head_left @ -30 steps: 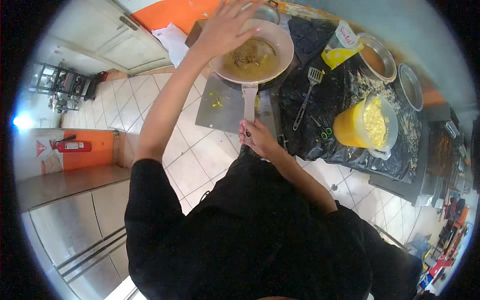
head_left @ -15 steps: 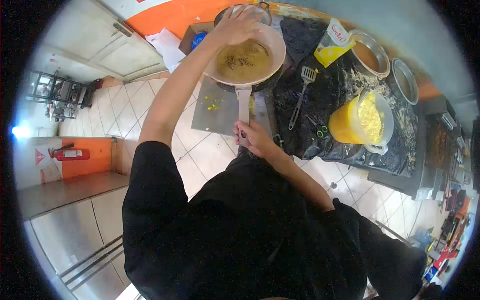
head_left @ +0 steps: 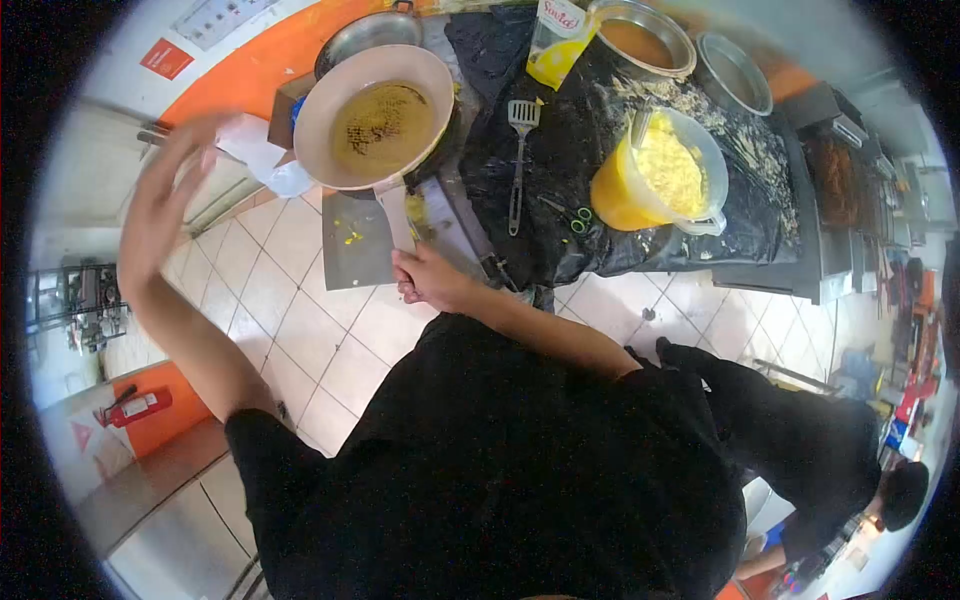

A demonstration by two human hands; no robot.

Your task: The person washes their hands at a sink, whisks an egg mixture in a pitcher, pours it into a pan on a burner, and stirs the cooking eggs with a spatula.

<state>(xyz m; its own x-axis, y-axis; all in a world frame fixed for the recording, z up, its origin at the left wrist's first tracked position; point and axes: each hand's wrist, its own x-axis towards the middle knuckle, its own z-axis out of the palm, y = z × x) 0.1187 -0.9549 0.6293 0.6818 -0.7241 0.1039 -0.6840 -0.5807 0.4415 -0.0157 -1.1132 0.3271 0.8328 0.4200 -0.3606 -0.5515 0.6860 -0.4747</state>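
Observation:
A light-coloured frying pan (head_left: 318, 125) holds yellowish liquid with dark browned patches. My right hand (head_left: 432, 279) is wrapped round the end of the pan's handle. Away from the pan, my left hand (head_left: 172, 185) is raised at the left with its fingers apart and nothing in it, slightly blurred. On the black-covered table lie a slotted spatula (head_left: 519, 150) and green-handled scissors (head_left: 578, 220). Next to them stands a clear jug (head_left: 625, 185) full of a yellow mixture, with a utensil standing in it.
At the back are a yellow and white packet (head_left: 556, 50), a metal bowl of brown liquid (head_left: 640, 42) and another round pan (head_left: 735, 72). A lid (head_left: 368, 38) lies behind the frying pan. Another person in black (head_left: 800, 430) is at the lower right.
My left hand has moved from over the pan out to the left. The view has turned, and another person has come into sight at the lower right. My right hand still grips the handle.

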